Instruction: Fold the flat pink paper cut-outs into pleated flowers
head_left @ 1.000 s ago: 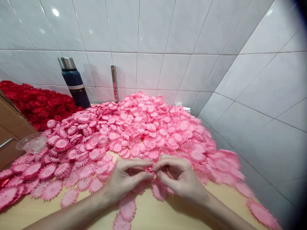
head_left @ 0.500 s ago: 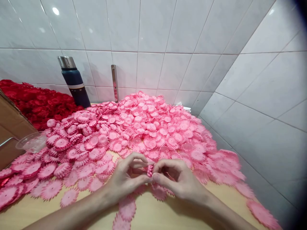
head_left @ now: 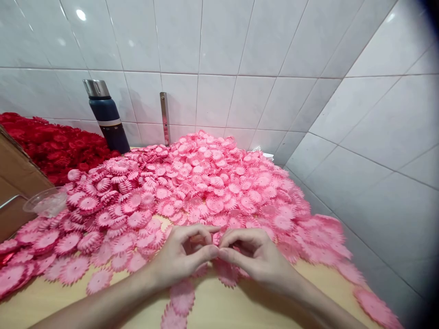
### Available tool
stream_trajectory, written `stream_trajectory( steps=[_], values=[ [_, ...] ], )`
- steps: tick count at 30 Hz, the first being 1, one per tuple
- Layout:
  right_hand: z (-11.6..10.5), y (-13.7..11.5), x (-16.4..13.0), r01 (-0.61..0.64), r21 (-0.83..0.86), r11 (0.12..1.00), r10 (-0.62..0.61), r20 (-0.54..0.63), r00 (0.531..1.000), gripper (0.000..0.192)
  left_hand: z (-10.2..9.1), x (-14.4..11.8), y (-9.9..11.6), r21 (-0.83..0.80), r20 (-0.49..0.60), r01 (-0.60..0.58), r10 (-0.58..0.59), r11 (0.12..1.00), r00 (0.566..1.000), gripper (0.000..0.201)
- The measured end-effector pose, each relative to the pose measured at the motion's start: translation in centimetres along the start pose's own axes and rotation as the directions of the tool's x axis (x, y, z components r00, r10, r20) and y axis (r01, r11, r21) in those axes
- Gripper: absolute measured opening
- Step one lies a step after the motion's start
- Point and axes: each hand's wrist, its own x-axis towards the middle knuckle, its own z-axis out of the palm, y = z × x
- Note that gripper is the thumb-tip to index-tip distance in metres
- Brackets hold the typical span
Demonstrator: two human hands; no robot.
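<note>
My left hand (head_left: 185, 256) and my right hand (head_left: 253, 256) meet at the thumb tips low in the middle of the head view. Between their fingertips is a small pink fabric flower petal piece (head_left: 216, 238), bunched up and partly hidden by the fingers. Both hands are closed in a pinch around it. Behind and below the hands lie many flat pink petal discs with notched edges, in a large heap (head_left: 206, 183). Two such discs, one a pink petal disc (head_left: 182, 297), lie on the table just below my left hand.
A dark blue bottle (head_left: 108, 119) with a steel cap stands at the back left. Next to it are a red petal heap (head_left: 58, 144), a cardboard box (head_left: 20, 187) and a clear plastic lid or dish (head_left: 44, 201). White tiled walls (head_left: 216, 36) bound the pale table (head_left: 222, 310).
My left fingers have shifted: the index finger now stretches over the top of the pink piece and the thumb has moved up against my right thumb. More of the piece is covered.
</note>
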Motion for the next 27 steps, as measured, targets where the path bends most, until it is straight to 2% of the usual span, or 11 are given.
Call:
stream_trajectory(
  steps=[2,4,9,14,16,20,22,24,27],
  values=[
    [0.0,0.2,0.0,-0.029,0.061,0.998,0.028,0.022,0.999,0.018,0.0,0.0,0.4,-0.001,0.044,-0.004,0.004,1.0,0.999,0.016],
    [-0.1,0.2,0.0,-0.053,0.066,0.996,0.052,0.02,0.998,0.02,-0.1,0.0,0.6,0.015,0.036,0.008,-0.009,1.0,0.999,0.02],
    [-0.7,0.1,0.2,-0.024,-0.117,0.993,0.019,-0.047,0.999,0.024,-0.2,0.0,0.3,0.086,-0.068,0.019,-0.013,0.996,0.998,0.02],
    [-0.4,0.1,0.2,-0.037,-0.18,0.983,0.025,-0.071,0.997,0.024,0.0,0.1,0.1,0.162,-0.104,0.002,0.015,0.987,0.995,0.02],
    [-0.6,0.1,0.3,-0.028,-0.186,0.982,0.012,-0.084,0.996,0.023,0.1,0.1,0.1,0.119,-0.128,0.015,0.001,0.993,0.992,0.019],
    [-2.7,-0.2,0.6,-0.015,-0.156,0.988,-0.014,-0.183,0.983,0.025,-0.6,0.4,0.0,-0.09,-0.3,0.019,-0.045,0.996,0.953,0.022],
    [-3.7,-0.4,0.7,-0.016,-0.155,0.988,-0.024,-0.248,0.969,0.026,-0.9,0.5,-0.1,-0.086,-0.351,0.006,-0.036,0.996,0.936,0.02],
    [-3.9,-0.5,0.7,-0.012,-0.17,0.985,-0.034,-0.27,0.962,0.027,-1.0,0.5,-0.2,-0.056,-0.327,0.037,-0.054,0.998,0.943,0.017],
    [-2.7,-0.4,0.5,-0.023,-0.192,0.981,-0.015,-0.197,0.98,0.024,-0.7,0.3,-0.1,0.037,-0.272,0.057,-0.045,0.998,0.961,0.017]
  ],
)
